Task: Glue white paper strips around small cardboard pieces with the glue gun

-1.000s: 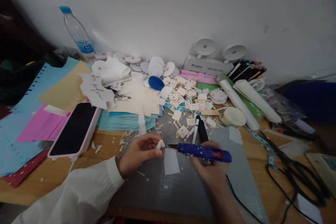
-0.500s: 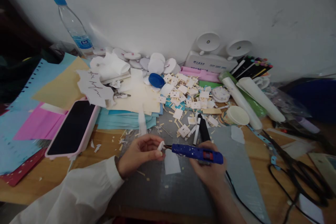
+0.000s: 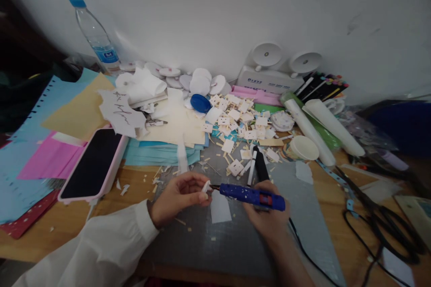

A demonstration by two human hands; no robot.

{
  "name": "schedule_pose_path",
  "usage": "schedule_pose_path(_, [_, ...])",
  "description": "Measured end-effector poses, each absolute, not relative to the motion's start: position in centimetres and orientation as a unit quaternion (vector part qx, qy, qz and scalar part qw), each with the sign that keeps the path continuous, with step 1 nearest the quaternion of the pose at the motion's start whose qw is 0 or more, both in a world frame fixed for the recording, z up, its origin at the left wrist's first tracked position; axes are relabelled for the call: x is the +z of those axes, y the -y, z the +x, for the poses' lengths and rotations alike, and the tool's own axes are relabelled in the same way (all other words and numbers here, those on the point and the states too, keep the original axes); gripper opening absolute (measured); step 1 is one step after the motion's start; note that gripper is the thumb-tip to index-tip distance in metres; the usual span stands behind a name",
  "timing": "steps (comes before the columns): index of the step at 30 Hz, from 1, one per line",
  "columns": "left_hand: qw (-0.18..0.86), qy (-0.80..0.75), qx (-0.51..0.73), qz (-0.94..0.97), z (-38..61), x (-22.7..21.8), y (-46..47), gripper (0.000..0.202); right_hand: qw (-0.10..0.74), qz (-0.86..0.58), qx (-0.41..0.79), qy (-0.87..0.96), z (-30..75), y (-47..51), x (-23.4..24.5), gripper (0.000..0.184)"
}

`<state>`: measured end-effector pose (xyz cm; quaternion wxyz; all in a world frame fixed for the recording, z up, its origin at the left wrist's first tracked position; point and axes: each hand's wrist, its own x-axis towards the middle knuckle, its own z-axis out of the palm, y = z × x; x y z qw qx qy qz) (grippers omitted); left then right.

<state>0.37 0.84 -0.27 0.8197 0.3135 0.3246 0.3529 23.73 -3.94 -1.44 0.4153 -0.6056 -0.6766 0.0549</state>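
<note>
My left hand [image 3: 185, 195] pinches a small white piece [image 3: 206, 186] between thumb and fingers. My right hand [image 3: 269, 210] is wrapped round a blue hot glue gun [image 3: 247, 193], whose tip points left and meets or nearly meets the white piece. A black cord runs from below my right hand toward the lower right. Beneath the glue gun's tip a blank white paper piece [image 3: 220, 208] lies on the grey mat [image 3: 208, 255]. Beyond my hands is a heap of small white paper figures [image 3: 235, 119] with drawn faces and thin cream strips.
A phone [image 3: 92, 163] lies at left among coloured paper sheets. Behind stand a water bottle [image 3: 97, 33] and white discs [image 3: 201, 81]. At right are a paper cup [image 3: 305, 148], white rolls [image 3: 310, 132], markers [image 3: 325, 85] and large black scissors [image 3: 387, 217]. Paper scraps litter the mat.
Almost nothing differs. The glue gun has shifted very slightly left, with its tip still at the white piece; both hands keep their grip.
</note>
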Motion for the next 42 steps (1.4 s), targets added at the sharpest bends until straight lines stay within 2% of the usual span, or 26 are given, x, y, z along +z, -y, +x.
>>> schedule_pose_path(18, [0.810,-0.309,0.345,0.358,0.2,-0.4,-1.0,0.027,0.406,-0.607,0.050,0.681,23.8,3.9,-1.3,0.018])
schedule_pose_path(42, [0.848,-0.294,0.323,0.301,-0.1,0.7,-0.9,0.034,0.459,-0.633,0.030,0.622,23.7,4.0,-1.2,0.019])
